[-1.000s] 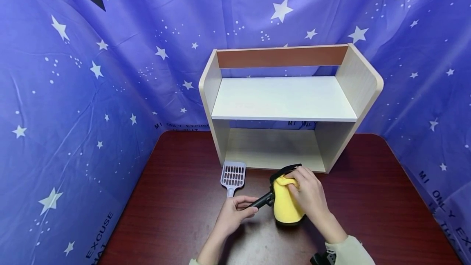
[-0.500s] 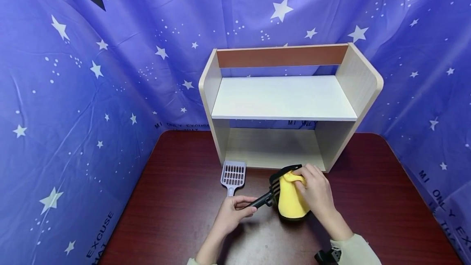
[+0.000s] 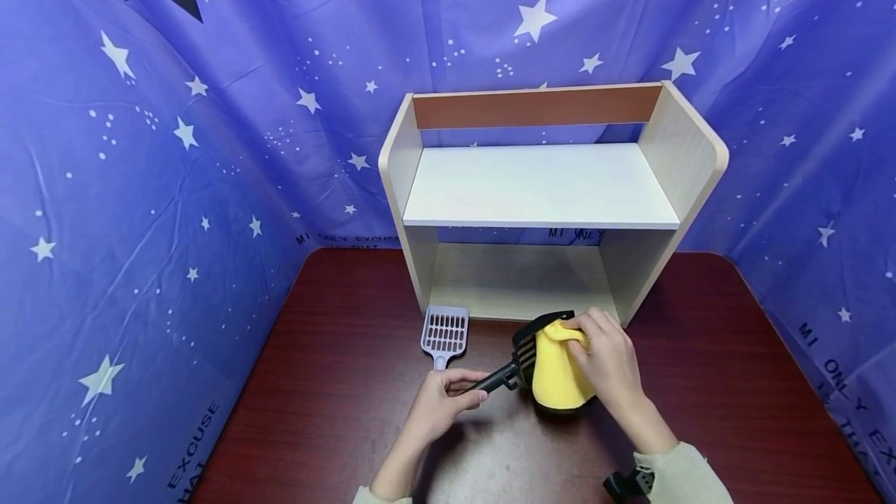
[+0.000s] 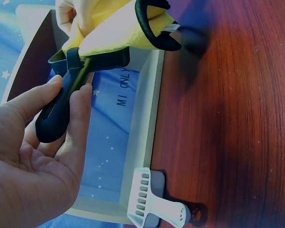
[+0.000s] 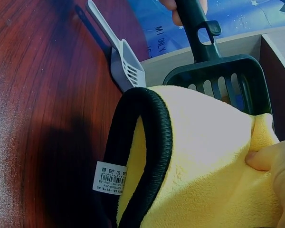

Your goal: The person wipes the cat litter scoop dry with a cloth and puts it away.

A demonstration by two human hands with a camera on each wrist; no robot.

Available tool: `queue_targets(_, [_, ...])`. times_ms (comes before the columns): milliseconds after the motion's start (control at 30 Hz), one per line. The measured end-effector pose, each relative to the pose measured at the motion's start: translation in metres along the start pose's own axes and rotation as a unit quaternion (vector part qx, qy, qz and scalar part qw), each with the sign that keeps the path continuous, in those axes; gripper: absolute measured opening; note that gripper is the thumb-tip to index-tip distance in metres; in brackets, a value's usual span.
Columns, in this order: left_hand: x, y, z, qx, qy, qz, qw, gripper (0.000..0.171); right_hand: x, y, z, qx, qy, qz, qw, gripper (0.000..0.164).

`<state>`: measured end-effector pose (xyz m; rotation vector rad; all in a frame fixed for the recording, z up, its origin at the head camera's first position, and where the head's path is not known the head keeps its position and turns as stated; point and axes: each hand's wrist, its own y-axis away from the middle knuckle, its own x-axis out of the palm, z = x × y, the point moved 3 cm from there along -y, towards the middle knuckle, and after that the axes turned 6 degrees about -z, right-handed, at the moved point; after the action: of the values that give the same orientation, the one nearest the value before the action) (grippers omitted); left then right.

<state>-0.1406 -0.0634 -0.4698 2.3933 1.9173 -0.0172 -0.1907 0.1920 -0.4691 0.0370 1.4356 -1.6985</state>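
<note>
Head view: Black slotted scoop (image 3: 518,369) in hand, yellow cloth (image 3: 560,376) applied, on the near side of the shelf unit (image 3: 546,189).
Wiping appears to be in progress; how much of the scoop is finished cannot be told. The grey slotted scoop (image 3: 443,352), lying untouched to the left on the table (image 3: 336,379), may remain to be done. Your left hand (image 3: 437,404) pinches the black handle, thumb opposing fingers; your right hand (image 3: 607,356) clamps bunched cloth at the scoop's right side, fingertips partly hidden.
</note>
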Motion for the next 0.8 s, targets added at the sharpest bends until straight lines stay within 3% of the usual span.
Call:
queue_targets(400, [0.000,-0.001,0.002,0.002,0.001,0.003,1.0000,0.025,-0.001,0.001,-0.005,-0.003,-0.007,-0.006,1.000,0.021])
queue_targets(633, [-0.002,-0.009,0.027,-0.001,-0.001,-0.001,1.0000,0.026,-0.002,0.001,-0.006,0.000,-0.005,-0.010,1.000,0.022])
queue_targets(800, [-0.004,-0.009,0.029,0.004,-0.009,-0.010,0.9999,0.027,-0.004,0.001,-0.006,0.003,-0.005,-0.010,1.000,0.022])
